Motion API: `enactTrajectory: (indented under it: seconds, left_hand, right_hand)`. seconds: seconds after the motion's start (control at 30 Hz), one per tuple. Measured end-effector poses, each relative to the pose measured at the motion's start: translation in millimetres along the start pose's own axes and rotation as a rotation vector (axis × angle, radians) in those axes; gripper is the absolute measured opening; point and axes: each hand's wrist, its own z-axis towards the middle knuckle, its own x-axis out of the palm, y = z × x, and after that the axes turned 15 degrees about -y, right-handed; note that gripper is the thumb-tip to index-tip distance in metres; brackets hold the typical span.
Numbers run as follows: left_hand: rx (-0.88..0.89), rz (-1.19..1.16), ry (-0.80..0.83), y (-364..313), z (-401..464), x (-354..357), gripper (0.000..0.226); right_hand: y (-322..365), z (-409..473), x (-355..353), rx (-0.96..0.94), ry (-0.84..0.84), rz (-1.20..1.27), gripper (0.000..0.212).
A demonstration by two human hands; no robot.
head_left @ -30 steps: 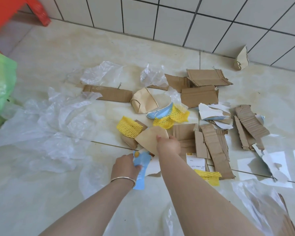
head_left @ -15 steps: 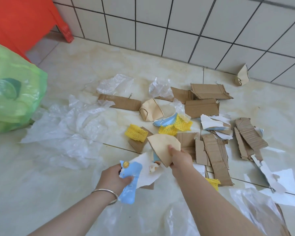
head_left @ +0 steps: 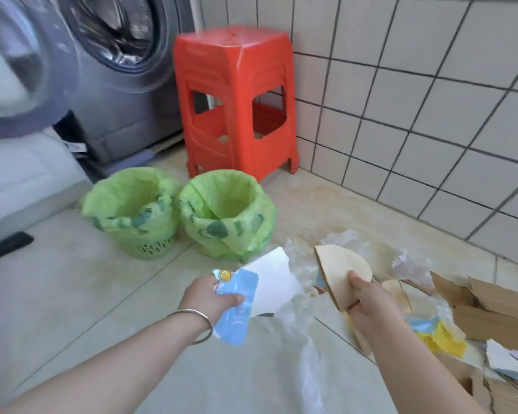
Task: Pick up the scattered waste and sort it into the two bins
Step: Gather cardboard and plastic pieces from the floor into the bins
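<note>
Left hand (head_left: 208, 297) grips blue-white paper (head_left: 245, 297); right hand (head_left: 368, 297) pinches tan card (head_left: 340, 274).

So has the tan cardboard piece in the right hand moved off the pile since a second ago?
Yes. The tan cardboard piece, pinched in the right hand, has lifted off the scrap pile and travelled toward the two green-lined bins, though not yet over them.

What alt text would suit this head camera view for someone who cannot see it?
Two hands carry waste toward two green-lined bins on a tiled floor: the left hand grips a blue and white wrapper, the right hand a tan cardboard piece. A red stool stands behind them.
</note>
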Motion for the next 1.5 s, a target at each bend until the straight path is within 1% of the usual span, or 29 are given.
enactTrajectory:
  seconds: [0.07, 0.2, 0.27, 0.33, 0.47, 0.53, 0.63, 0.7, 0.77, 0.8, 0.87, 0.93, 1.0, 1.07, 1.13, 1.23, 1.27, 1.33, 1.37, 1.43, 1.5]
  left_hand:
    - [-0.029, -0.040, -0.097, -4.6, 24.2, -42.5, 0.037]
    - [-0.067, -0.199, -0.353, -8.4, 82.7, -116.2, 0.016]
    - [-0.078, -0.264, -0.476, -5.4, 116.8, -142.0, 0.020]
    - [-0.079, -0.302, -0.548, -6.6, 151.2, -151.2, 0.024]
    - [-0.030, -0.404, -0.517, -30.6, 209.9, -114.1, 0.029]
    - [-0.061, -0.432, -0.492, -37.7, 236.5, -83.5, 0.028]
    - [-0.092, -0.370, -0.459, -42.3, 259.4, -46.3, 0.019]
    - [-0.091, -0.322, -0.428, -39.5, 268.3, -26.3, 0.015]
    - [-0.077, -0.253, -0.397, -34.2, 271.4, -14.1, 0.015]
    - [-0.051, -0.213, -0.386, -31.9, 274.8, -9.5, 0.019]
    - [0.001, -0.140, -0.341, -34.5, 280.4, -3.6, 0.043]
    - [0.016, -0.075, -0.229, -42.0, 284.4, 1.0, 0.058]
    - [-0.006, -0.026, -0.138, -48.4, 288.0, 2.5, 0.059]
    - [-0.005, 0.009, -0.123, -47.4, 293.3, 1.2, 0.055]
    - [0.003, -0.019, -0.159, -45.2, 294.7, -3.6, 0.048]
    - [0.022, -0.261, -0.267, -36.0, 294.2, -11.5, 0.028]
    - [0.032, -0.328, -0.308, -37.3, 287.6, -11.7, 0.028]
    - [0.048, -0.382, -0.402, -32.1, 272.3, -17.9, 0.028]
    - [0.083, -0.367, -0.408, -34.9, 257.5, -16.9, 0.027]
    - [0.166, -0.334, -0.366, -45.6, 216.8, -8.3, 0.027]
    - [0.237, -0.323, -0.267, -61.1, 170.6, 10.5, 0.026]
  right_hand:
    - [2.7, -21.5, 43.8, -0.034, 0.067, -0.019, 0.041]
    - [-4.3, -51.5, 140.1, -0.084, 0.165, -0.053, 0.041]
    - [-9.0, -62.6, 188.6, -0.134, 0.185, -0.098, 0.038]
    - [-14.4, -68.6, 232.1, -0.240, 0.143, -0.158, 0.035]
    - [-16.7, -58.7, 294.9, -0.493, -0.013, -0.256, 0.034]
    - [-18.2, -45.6, 312.9, -0.557, -0.062, -0.290, 0.032]
    - [-28.7, -25.5, 324.1, -0.626, -0.111, -0.336, 0.024]
    - [-39.2, -11.8, 327.8, -0.636, -0.148, -0.388, 0.018]
    - [-49.2, -1.3, 326.9, -0.631, -0.175, -0.482, 0.018]
    - [-52.7, 2.6, 327.2, -0.627, -0.176, -0.534, 0.020]
    - [-56.8, 8.2, 330.8, -0.634, -0.162, -0.627, 0.020]
    - [-58.9, 13.7, 334.1, -0.686, -0.118, -0.709, 0.022]
    - [-58.5, 16.6, 336.4, -0.708, -0.100, -0.776, 0.035]
    - [-55.7, 16.1, 335.0, -0.697, -0.077, -0.797, 0.036]
    - [-50.7, 13.7, 329.7, -0.737, -0.047, -0.772, 0.033]
    - [-37.4, 5.7, 309.2, -0.796, -0.009, -0.655, 0.023]
    - [-28.6, 2.3, 293.1, -0.783, -0.009, -0.604, 0.020]
    - [-19.9, -3.5, 265.3, -0.711, -0.008, -0.517, 0.018]
    - [-15.5, -3.2, 244.2, -0.656, -0.037, -0.477, 0.019]
    - [-11.0, -3.2, 190.3, -0.521, -0.149, -0.410, 0.019]
    - [-7.4, -5.6, 128.9, -0.371, -0.265, -0.294, 0.021]
